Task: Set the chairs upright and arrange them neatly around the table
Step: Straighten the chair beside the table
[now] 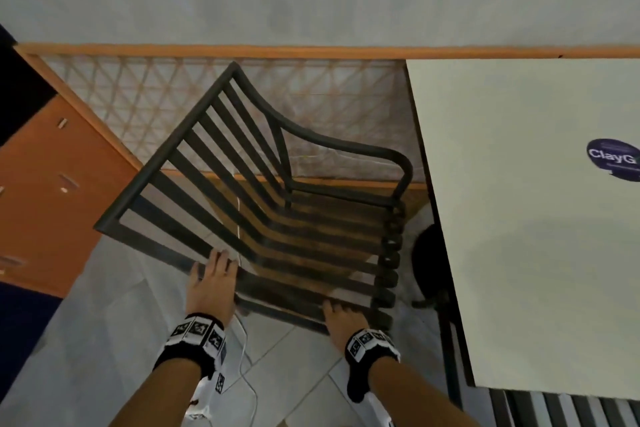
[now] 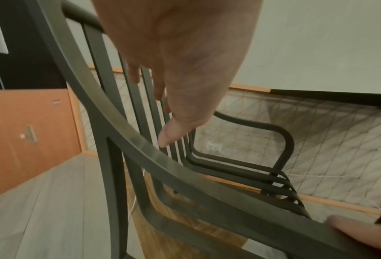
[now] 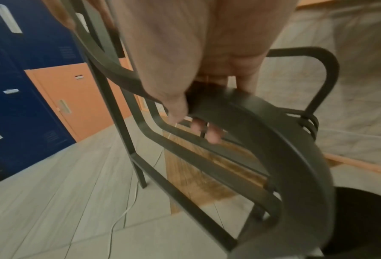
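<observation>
I have one dark slatted chair (image 1: 263, 218) under both hands, standing just left of the table (image 1: 540, 253) with its seat front toward the table edge and its back toward the lockers (image 1: 52, 184). In the head view it looks upright or close to it; one leg reaches the tiled floor (image 3: 52, 201) in the right wrist view, but I cannot tell whether all the feet are down. My right hand (image 3: 196, 73) is wrapped round the near armrest, fingers curled under it and thumb over the top, a firm closed hold. My left hand (image 2: 180, 70) lies along the same near side further back, fingers fairly straight and reaching in among the back slats; the thumb tip shows beside the rail, and I judge it a steadying touch more than a clasp, though the fingertips are partly hidden. So the righting of this chair seems done or nearly so; what is left for it is squaring it to the table. A second slatted chair (image 1: 554, 409) shows at the bottom edge by the table's near side, too cropped to judge. Other chairs are out of view.
</observation>
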Motion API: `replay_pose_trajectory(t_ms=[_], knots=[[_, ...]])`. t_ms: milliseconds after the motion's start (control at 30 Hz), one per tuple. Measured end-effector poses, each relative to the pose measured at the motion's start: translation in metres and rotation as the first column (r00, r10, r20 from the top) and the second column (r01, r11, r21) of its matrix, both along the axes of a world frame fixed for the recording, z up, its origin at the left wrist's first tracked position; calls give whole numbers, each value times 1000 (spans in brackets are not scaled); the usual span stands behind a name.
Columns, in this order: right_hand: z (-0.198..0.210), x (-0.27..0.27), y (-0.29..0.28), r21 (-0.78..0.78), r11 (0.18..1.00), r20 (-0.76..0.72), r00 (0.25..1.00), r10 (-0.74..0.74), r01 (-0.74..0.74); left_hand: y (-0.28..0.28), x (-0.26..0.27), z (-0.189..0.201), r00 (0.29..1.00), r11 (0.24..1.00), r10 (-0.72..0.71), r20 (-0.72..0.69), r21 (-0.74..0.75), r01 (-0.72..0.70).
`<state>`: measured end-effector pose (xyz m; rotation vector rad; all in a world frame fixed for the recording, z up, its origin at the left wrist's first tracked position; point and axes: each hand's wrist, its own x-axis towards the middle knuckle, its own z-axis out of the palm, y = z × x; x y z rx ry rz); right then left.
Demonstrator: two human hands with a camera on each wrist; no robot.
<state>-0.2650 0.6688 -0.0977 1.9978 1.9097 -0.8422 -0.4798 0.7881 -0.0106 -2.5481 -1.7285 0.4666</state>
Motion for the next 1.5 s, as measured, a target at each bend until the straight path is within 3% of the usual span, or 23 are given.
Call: replay_pose_trajectory(t_ms=[200,400,600,900,1200,1300,1366,1433,1500], knots=[[-7,34,-14,-49,995,58,995,-85,87,-5,-9,-23,992,998,-40,-117,-47,35],[-3,69,-29,-101,958,264,935,-235,269,-13,-7,-33,978,979,-204,39,5,204],[-3,69,-34,-100,942,279,918,-282,320,-9,-3,-34,961,971,-238,140,36,235],[4,95,10,-62,896,302,864,-402,439,27,33,-30,978,987,-158,139,12,158],[13,88,-15,-148,872,346,850,-397,467,-11,29,-28,983,993,-111,143,-35,117],[24,74,-21,-24,892,281,860,-426,451,-24,39,-17,990,997,-40,133,-59,48],[42,63,-24,78,924,191,904,-382,374,-35,55,-4,985,995,-35,166,-84,50],[69,48,-30,113,927,35,931,-364,358,-48,73,12,968,993,-44,248,-92,68],[103,40,-44,119,900,-152,904,-400,419,-61,93,35,930,997,-14,367,-66,42]])
